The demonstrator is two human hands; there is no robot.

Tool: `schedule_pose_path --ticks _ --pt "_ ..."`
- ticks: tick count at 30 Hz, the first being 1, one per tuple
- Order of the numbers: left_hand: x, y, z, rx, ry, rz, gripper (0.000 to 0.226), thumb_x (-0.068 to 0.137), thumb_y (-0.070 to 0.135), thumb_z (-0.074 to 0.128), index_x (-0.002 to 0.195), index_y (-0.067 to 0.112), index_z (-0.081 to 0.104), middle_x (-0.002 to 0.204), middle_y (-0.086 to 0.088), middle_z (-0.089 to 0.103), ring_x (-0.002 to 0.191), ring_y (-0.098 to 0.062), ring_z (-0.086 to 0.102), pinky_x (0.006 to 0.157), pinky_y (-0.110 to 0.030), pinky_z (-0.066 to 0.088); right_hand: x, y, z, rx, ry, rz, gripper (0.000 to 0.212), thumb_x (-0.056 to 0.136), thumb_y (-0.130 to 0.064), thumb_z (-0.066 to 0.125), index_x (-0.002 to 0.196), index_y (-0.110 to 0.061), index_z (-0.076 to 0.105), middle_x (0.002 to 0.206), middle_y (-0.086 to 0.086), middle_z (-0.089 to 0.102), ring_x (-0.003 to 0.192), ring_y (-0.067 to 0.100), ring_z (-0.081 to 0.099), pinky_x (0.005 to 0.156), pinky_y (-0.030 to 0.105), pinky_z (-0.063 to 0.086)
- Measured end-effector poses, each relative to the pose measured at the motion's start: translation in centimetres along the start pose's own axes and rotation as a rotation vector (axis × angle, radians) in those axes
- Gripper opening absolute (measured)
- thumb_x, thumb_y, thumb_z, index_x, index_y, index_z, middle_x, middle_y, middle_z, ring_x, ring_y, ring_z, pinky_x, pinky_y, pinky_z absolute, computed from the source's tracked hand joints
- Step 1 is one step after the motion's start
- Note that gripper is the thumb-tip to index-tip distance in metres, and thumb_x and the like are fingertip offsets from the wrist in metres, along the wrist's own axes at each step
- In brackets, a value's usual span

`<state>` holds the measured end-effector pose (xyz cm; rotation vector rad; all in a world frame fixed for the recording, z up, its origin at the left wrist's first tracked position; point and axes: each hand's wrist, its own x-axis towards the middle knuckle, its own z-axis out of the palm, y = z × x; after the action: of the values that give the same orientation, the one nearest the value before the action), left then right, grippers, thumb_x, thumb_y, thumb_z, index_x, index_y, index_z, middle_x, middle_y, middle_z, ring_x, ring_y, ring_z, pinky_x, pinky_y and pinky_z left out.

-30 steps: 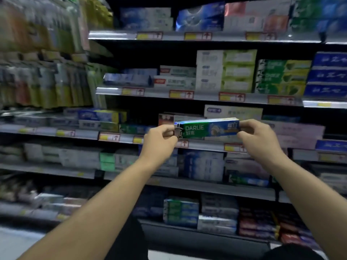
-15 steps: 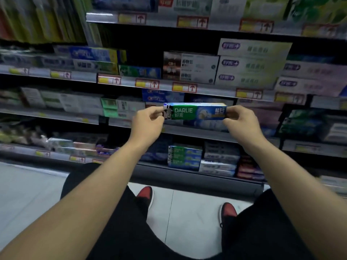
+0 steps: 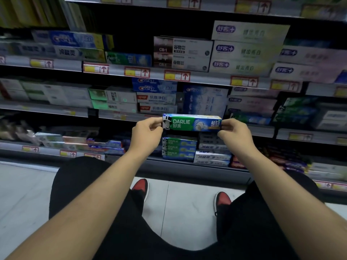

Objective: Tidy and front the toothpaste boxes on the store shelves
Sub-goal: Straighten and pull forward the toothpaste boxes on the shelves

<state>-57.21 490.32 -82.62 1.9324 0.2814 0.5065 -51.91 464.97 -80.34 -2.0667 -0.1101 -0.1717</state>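
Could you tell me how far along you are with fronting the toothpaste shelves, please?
Done: the three-high Darlie stack on the low shelf sits squared, labels forward. In hand: one Darlie box, held level by its ends in the left hand and right hand. Left: shelving it, and the boxes low left, which look skewed.

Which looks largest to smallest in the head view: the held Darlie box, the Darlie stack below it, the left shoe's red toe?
1. Held Darlie box, helped by nearness to the camera.
2. Darlie stack, narrower but taller: a close second.
3. Left shoe's red toe, clearly smallest.
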Motion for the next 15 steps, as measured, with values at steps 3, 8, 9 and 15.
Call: schedule_pose_path --ticks 3,8,9,15 --pt "0.1 -0.4 0.0 0.0 0.001 -0.006 0.035 0.096 0.008 0.062 0.128 0.018 0.069 0.115 0.002 0.071 0.107 -0.01 0.065 0.101 -0.032 0.053 0.3 0.4 0.4 0.004 -0.002 -0.003 0.03 0.089 0.0 0.059 0.107 -0.022 0.066 0.095 -0.017 0.064 0.085 0.001 0.06 0.069 0.023 0.05" --pt "0.6 -1.1 -0.1 0.0 0.001 -0.014 0.036 0.096 0.006 0.062 0.128 0.019 0.069 0.118 -0.001 0.072 0.108 -0.011 0.065 0.101 -0.032 0.053 0.9 0.9 1.1 0.002 -0.014 0.0 0.037 0.086 0.005 0.054 0.107 -0.022 0.067 0.096 -0.014 0.067 0.085 0.009 0.063 0.067 0.024 0.051" --pt "0.8 -1.3 -0.1 -0.003 0.001 -0.019 0.036 0.095 0.007 0.063 0.129 0.019 0.07 0.119 -0.001 0.072 0.109 -0.011 0.065 0.101 -0.033 0.053 1.0 1.0 1.3 0.001 -0.019 0.001 0.038 0.086 0.005 0.054 0.108 -0.022 0.068 0.097 -0.013 0.068 0.085 0.009 0.064 0.065 0.024 0.051" --pt "1.3 -1.6 -0.6 -0.024 0.016 -0.037 0.037 0.095 0.006 0.063 0.128 0.021 0.07 0.118 0.0 0.072 0.107 -0.012 0.067 0.099 -0.031 0.054 1.6 1.0 1.9 0.003 -0.024 0.003 0.041 0.086 0.007 0.05 0.109 -0.02 0.07 0.097 -0.011 0.07 0.093 0.012 0.066 0.081 0.037 0.057"
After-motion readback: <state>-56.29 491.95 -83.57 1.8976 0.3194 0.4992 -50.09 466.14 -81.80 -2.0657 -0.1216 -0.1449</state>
